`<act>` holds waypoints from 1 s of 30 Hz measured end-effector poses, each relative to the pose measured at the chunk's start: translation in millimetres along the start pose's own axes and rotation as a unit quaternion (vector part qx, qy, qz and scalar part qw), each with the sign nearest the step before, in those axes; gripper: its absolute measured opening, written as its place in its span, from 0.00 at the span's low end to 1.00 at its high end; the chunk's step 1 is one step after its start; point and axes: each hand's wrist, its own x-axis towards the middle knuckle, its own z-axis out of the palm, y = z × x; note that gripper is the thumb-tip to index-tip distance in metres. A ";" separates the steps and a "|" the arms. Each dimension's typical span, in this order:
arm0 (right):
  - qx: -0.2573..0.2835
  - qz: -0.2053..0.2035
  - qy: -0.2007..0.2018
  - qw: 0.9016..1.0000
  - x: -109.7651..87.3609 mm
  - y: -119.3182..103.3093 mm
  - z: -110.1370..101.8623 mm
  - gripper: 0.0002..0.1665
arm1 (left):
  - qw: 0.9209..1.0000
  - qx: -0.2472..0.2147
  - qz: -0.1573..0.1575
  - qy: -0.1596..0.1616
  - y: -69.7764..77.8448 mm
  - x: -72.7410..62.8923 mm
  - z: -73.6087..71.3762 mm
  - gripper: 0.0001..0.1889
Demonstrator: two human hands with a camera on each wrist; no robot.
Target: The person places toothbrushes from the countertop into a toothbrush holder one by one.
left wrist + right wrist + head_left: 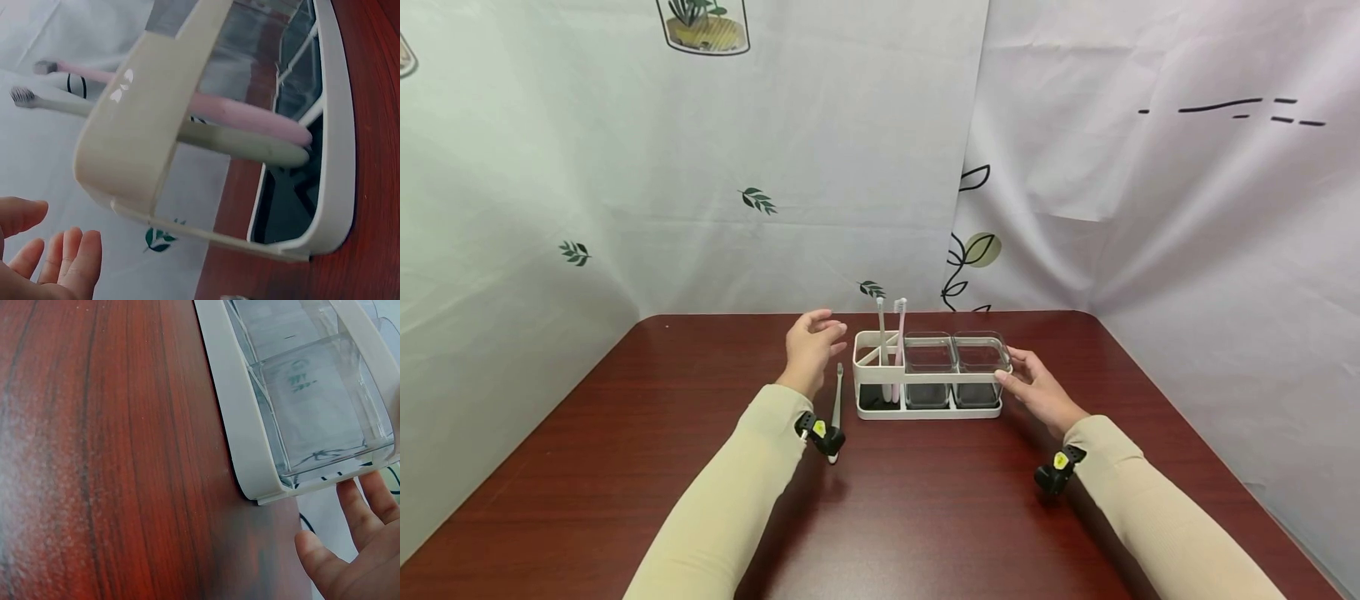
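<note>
A cream toothbrush holder (931, 378) stands on the table, with a pink toothbrush (250, 119) and a pale green toothbrush (244, 145) upright in its left section. Two clear cups (312, 406) fill its other sections. My left hand (812, 343) hovers off the holder's left end, fingers loosely bent and nothing between them. At the right end, my right hand (1037, 390) touches the holder's side with extended fingers, and the thumb is spread apart from them. Another toothbrush (838, 392) lies left of the holder, partly hidden behind the left wrist's camera.
The dark red wooden table (625, 467) has rounded back corners. Behind it hangs a pale printed cloth (820, 150), close to the table's back edge and along both sides. A black camera is strapped to each wrist.
</note>
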 end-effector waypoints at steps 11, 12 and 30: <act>-0.005 0.004 0.002 1.000 -0.1 0.9 -0.2 0.37 | 0.999 0.023 -0.026 0.008 -13.7 6.7 -9.1 0.21; -0.005 0.003 0.002 1.000 0.0 0.7 -0.1 0.37 | 0.999 0.025 -0.027 0.009 -15.0 7.1 -9.7 0.22; -0.004 0.004 0.002 1.000 -0.2 -1.6 0.8 0.37 | 0.995 0.088 -0.052 0.004 -32.8 10.9 -10.5 0.19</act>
